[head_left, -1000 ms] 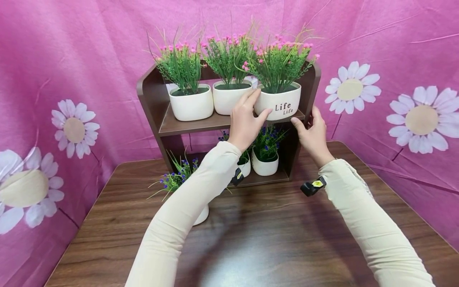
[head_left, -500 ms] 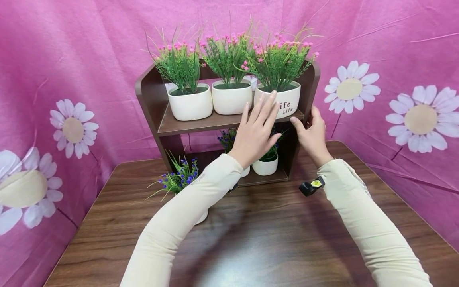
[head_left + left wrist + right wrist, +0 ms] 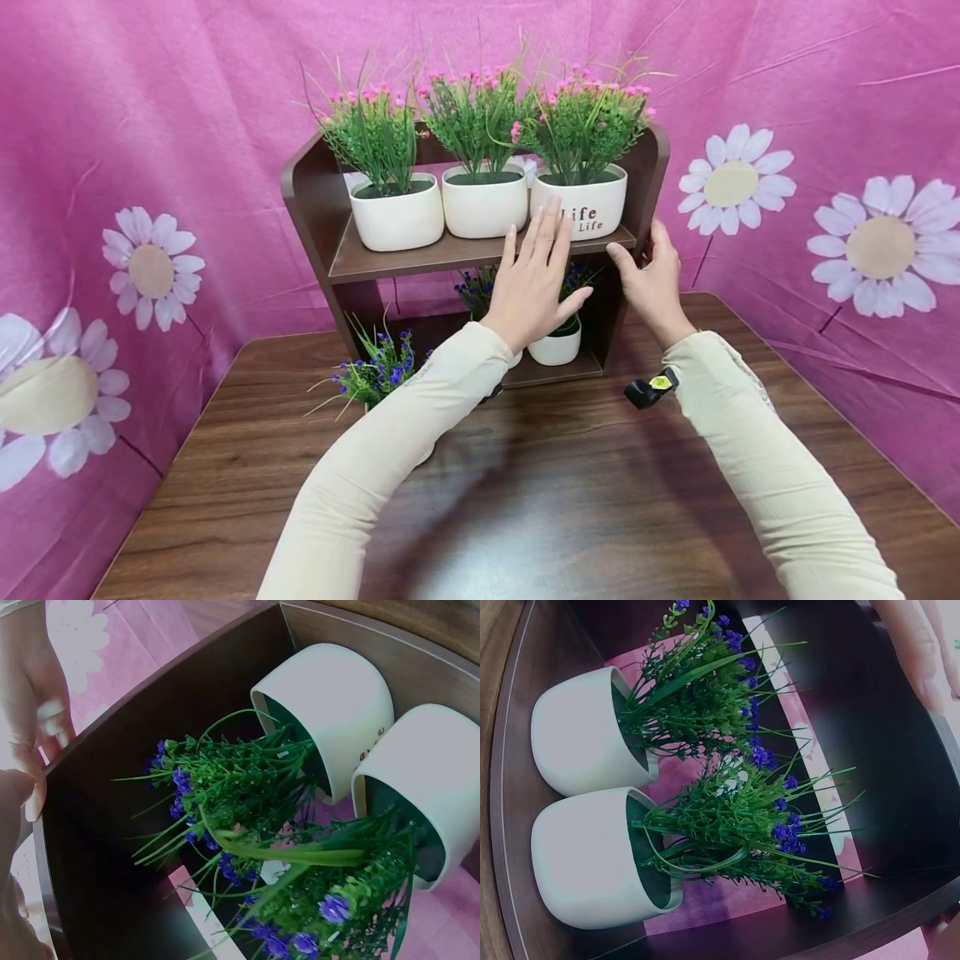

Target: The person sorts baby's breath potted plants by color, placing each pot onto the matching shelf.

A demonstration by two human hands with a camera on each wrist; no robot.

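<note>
In the head view my left hand [image 3: 534, 296] lies with its fingers straight against the front of a white planter [image 3: 592, 208] lettered "Life", holding pink flowers. That planter sits at the right end of the top board of a dark brown two-tier shelf [image 3: 420, 262]. My right hand [image 3: 654, 283] grips the shelf's right side panel, thumb at the front edge and fingers along the outside. The left wrist view catches the right hand [image 3: 34, 690] at the panel's edge. Fingers of my left hand [image 3: 915, 652] show at the upper right of the right wrist view.
Two pink-flowered planters, one left [image 3: 397, 218] and one middle [image 3: 484, 204], share the top board. Below stand two blue-flowered pots, one nearer [image 3: 585, 859] and one farther [image 3: 585, 731] in the right wrist view. Another blue-flowered plant [image 3: 375, 375] stands on the wooden table [image 3: 570, 500], partly hidden.
My left hand has gone from the planter's left side to flat against its front. The lettered planter has slid back on the board. My right hand stays on the side panel.
</note>
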